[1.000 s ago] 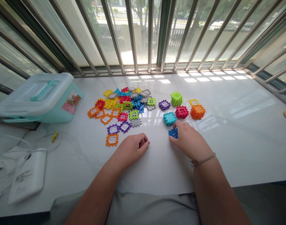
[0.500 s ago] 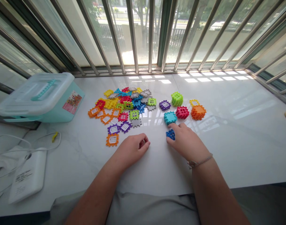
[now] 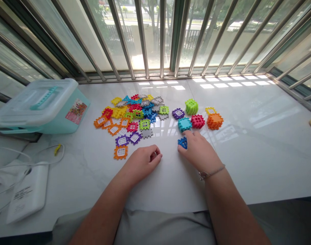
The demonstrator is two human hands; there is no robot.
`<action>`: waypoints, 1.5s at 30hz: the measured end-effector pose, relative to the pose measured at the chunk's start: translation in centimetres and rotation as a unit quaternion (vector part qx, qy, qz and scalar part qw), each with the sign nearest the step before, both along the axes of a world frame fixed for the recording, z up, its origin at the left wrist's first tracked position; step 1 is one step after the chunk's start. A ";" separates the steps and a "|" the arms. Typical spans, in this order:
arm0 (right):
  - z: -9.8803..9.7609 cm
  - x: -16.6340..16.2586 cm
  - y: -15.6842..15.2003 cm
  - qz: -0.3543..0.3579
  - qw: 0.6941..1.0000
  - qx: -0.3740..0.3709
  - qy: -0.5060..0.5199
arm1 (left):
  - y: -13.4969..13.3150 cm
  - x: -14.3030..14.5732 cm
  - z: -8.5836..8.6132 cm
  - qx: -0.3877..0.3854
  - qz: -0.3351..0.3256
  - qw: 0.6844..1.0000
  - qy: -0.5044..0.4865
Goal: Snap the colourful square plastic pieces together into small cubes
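Observation:
My right hand (image 3: 197, 149) has its thumb and fingers around a blue window-shaped building tile (image 3: 182, 143), partly covered by the hand. Just beyond its fingertips lies a turquoise stack of tiles (image 3: 184, 124). Near that stack are a red stack (image 3: 197, 121), a lime green stack (image 3: 191, 107), an orange stack (image 3: 215, 121) and a purple tile (image 3: 178, 113). My left hand (image 3: 145, 158) rests on the table with its fingers curled in, and nothing shows in it. An orange window tile (image 3: 120, 152) lies beside it, below a purple tile (image 3: 122, 140).
A mixed pile of coloured tiles (image 3: 135, 112) spreads across the left middle of the white table (image 3: 170, 183). Farther left stand a turquoise box with a clear lid (image 3: 53, 122), a white device (image 3: 30, 194) and loose cables. Metal window bars (image 3: 162, 41) line the back.
My right hand has shifted slightly left with the blue tile at its fingers, and more of the tile shows. The left hand stays in place. The whole view has moved a little.

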State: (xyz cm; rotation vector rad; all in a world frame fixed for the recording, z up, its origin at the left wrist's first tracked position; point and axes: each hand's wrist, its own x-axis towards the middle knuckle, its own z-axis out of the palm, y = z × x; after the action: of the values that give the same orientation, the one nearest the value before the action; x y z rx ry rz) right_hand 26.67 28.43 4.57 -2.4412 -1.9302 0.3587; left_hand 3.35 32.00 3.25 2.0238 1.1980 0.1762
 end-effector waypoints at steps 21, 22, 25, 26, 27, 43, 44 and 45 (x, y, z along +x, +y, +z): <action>-0.1 -0.8 -0.2 -0.003 1.000 0.011 -0.021 | 0.0 0.0 0.0 0.000 -0.003 1.000 0.005; -0.1 -0.9 -0.2 -0.001 1.000 0.010 -0.023 | 0.0 0.0 -0.1 0.001 -0.003 1.000 0.005; 0.1 -1.2 -0.2 0.003 1.000 0.007 -0.029 | 0.0 0.0 0.0 0.001 -0.002 1.000 0.005; 0.1 -1.3 -0.3 0.002 1.000 0.006 -0.031 | 0.0 0.0 0.0 0.000 -0.002 1.000 0.005; 0.2 -1.3 -0.3 0.001 0.999 0.005 -0.031 | 0.0 0.0 0.1 0.000 -0.002 1.000 0.005; 0.0 -1.1 -0.3 0.012 0.999 0.010 -0.029 | 0.0 0.0 0.1 -0.005 -0.004 1.000 -0.002; 0.0 -1.1 -0.3 0.012 0.999 0.010 -0.028 | 0.0 0.0 0.1 -0.005 -0.004 1.000 -0.003; 0.0 -1.1 -0.4 0.012 1.000 0.009 -0.027 | 0.0 0.0 0.1 -0.006 -0.004 1.000 -0.004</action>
State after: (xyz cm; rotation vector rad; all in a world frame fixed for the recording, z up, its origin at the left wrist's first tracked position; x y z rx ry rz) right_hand 25.55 28.07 4.59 -2.4438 -1.9763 0.2762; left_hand 3.33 32.03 3.35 2.0163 1.1832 0.1722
